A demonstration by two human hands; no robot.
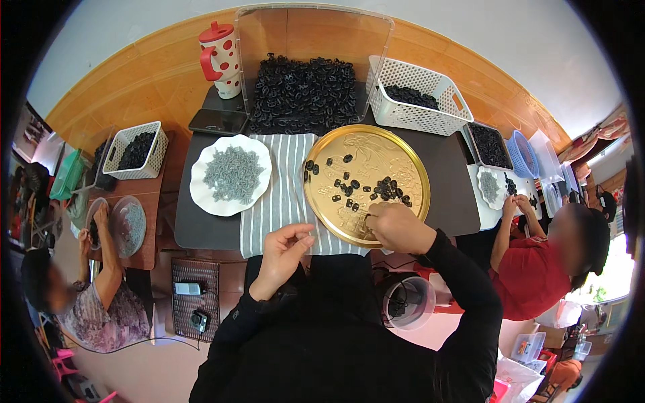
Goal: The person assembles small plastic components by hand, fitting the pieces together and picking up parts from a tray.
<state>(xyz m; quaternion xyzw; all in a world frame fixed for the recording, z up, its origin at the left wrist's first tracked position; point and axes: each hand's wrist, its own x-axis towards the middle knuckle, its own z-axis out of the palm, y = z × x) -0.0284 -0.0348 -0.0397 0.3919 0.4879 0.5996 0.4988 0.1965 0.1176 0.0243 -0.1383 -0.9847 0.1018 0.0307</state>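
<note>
My right hand (398, 226) is over the near right part of a round gold tray (403, 151), fingers closed and pointing down; whatever is between them is hidden. Small black oval pieces with holes (388, 188) lie scattered on the tray, the densest group just beyond that hand. My left hand (283, 254) is raised by the near edge of a grey-and-white striped cloth (277, 195). Its thumb and index finger meet in a pinch, with anything held there too small to name. Left of the cloth, a white scalloped plate (197, 183) holds a heap of small translucent grey pieces (233, 174).
Behind the tray stands a clear bin (312, 30) of black pieces, beside a white perforated basket (430, 124). A dark phone (218, 121) and a red-and-white tumbler (222, 60) are at the back left. Co-workers sit at tables on both sides.
</note>
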